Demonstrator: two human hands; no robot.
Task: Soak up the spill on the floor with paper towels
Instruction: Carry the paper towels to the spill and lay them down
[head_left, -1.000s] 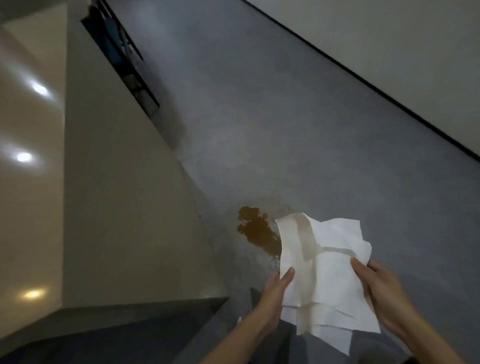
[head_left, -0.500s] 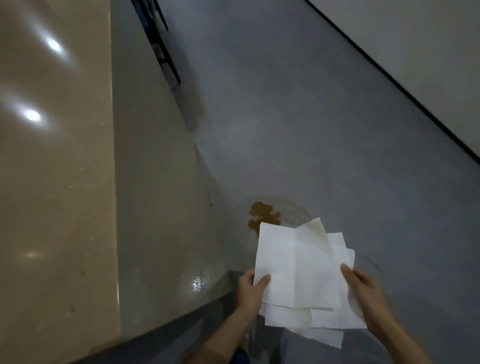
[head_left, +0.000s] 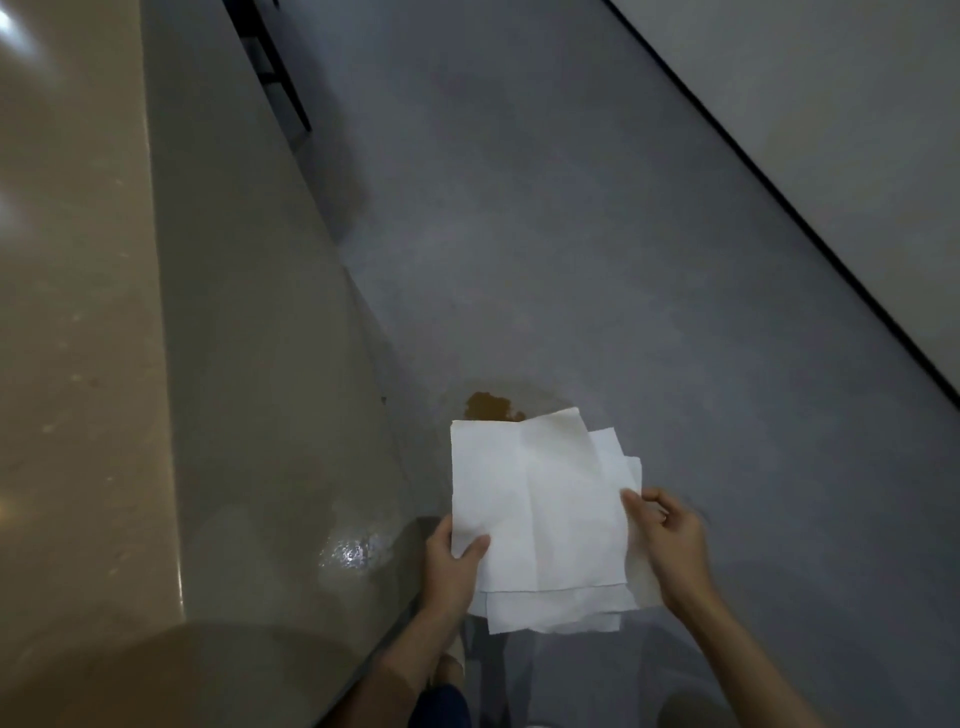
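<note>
I hold a stack of white paper towels (head_left: 540, 509) above the grey floor (head_left: 571, 260). Left hand (head_left: 452, 566) pinches the stack's 7 o'clock corner, thumb on top. Right hand (head_left: 670, 540) grips the 3 o'clock edge, fingers curled. Brown spill (head_left: 491, 406) on the floor shows past the stack's 12 o'clock edge. Beige table (head_left: 78, 312) at 9 o'clock.

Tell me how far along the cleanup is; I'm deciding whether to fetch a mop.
Done: paper towels fetched. In hand: left hand and right hand hold the stack above the floor. Left: the brown spill shows unblotted; no towel visibly touches it.
</note>
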